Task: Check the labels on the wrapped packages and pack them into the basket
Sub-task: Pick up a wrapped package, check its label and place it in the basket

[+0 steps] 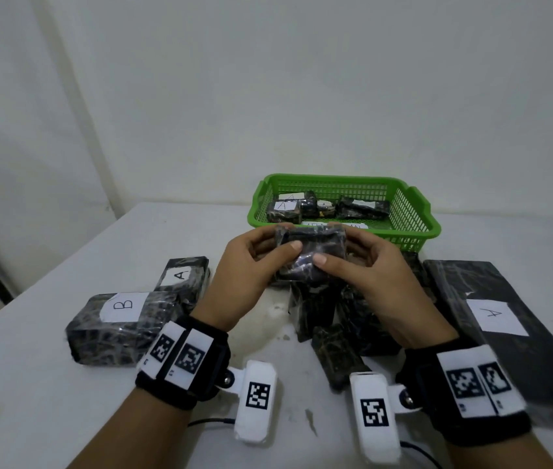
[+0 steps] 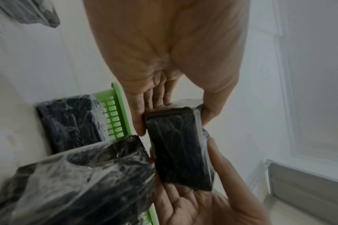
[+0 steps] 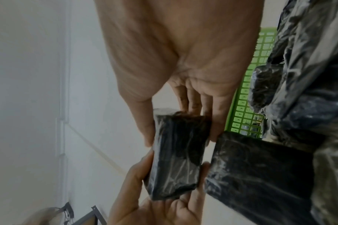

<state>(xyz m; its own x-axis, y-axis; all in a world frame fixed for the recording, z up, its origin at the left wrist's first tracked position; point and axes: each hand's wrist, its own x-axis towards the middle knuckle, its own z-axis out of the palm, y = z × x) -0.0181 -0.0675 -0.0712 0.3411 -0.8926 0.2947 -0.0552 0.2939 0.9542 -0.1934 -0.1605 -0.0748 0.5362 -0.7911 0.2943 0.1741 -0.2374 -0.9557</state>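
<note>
Head view: package, label unseen, pinched at both ends by left hand and right hand; best rotated to expose label before entering basket.

White table: green basket just beyond held package; B package, A package left of grip; long A package right

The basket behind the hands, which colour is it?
The basket is bright green plastic with lattice walls; the head view shows it best.
</note>
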